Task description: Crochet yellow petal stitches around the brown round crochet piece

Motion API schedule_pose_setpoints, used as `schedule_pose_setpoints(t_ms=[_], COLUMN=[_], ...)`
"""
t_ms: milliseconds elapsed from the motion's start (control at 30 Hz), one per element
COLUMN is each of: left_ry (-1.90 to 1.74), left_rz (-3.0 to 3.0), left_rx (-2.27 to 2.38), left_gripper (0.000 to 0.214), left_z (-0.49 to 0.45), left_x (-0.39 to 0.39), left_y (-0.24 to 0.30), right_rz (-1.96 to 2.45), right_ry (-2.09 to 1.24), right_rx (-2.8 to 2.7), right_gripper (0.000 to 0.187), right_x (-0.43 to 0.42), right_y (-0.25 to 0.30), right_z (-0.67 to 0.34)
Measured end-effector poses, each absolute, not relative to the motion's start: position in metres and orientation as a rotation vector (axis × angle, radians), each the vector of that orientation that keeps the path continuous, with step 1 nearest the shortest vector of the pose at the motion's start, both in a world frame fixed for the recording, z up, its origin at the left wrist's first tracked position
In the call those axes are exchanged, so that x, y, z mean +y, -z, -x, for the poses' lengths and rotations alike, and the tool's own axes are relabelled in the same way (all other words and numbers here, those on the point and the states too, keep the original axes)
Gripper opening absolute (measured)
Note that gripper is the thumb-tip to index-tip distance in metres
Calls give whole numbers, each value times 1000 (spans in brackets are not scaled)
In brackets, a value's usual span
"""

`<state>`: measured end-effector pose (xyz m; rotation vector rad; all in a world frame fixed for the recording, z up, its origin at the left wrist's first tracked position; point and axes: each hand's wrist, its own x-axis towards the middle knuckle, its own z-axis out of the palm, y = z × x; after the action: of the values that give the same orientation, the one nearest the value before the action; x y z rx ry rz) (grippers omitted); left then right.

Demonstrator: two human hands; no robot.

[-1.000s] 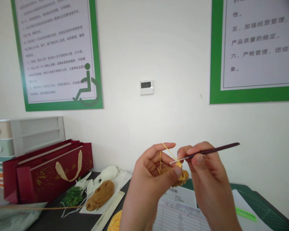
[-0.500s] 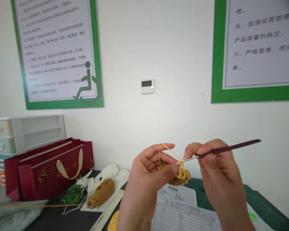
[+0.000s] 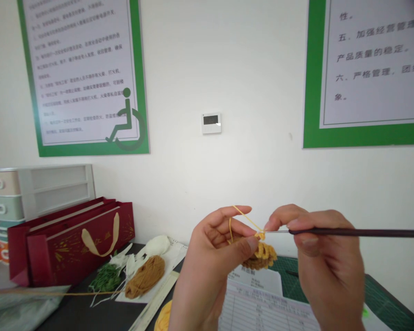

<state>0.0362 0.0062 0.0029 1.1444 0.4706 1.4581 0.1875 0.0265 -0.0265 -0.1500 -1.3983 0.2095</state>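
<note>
My left hand [image 3: 221,248] pinches a small yellow and brown crochet piece [image 3: 265,253] between thumb and fingers. A strand of yellow yarn [image 3: 245,217] runs over its raised index finger down to the stitches. In my right hand [image 3: 327,257] is a crochet hook [image 3: 348,232] with a dark handle and a thin metal shaft, held almost level. The hook's tip meets the yellow loops at the top edge of the piece. Part of the crochet piece is hidden behind my left thumb.
Brown yarn [image 3: 145,276], green yarn [image 3: 106,277] and white yarn [image 3: 157,247] lie left, near a ruler [image 3: 155,303] and a yellow ball [image 3: 163,317]. Dark red gift bags [image 3: 72,248] stand by a drawer unit [image 3: 58,184]. Printed sheets [image 3: 262,308] rest on a green cutting mat [image 3: 389,299].
The crochet hook has swung from a slant to nearly level, its handle end now reaching the right edge. My right hand has turned and shifted slightly right; my left hand has barely moved.
</note>
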Motion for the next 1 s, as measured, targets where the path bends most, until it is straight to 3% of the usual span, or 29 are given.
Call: schedule_pose_setpoints(t_ms=[1000], left_ry=[-1435], left_rz=[-1222], left_rx=[480], left_gripper=[41], left_z=[-37], left_x=[9], left_y=[0], right_rz=[150], right_ry=[-537], right_rx=[-1332], right_gripper=[8], right_x=[32], right_y=[31], right_z=[-186])
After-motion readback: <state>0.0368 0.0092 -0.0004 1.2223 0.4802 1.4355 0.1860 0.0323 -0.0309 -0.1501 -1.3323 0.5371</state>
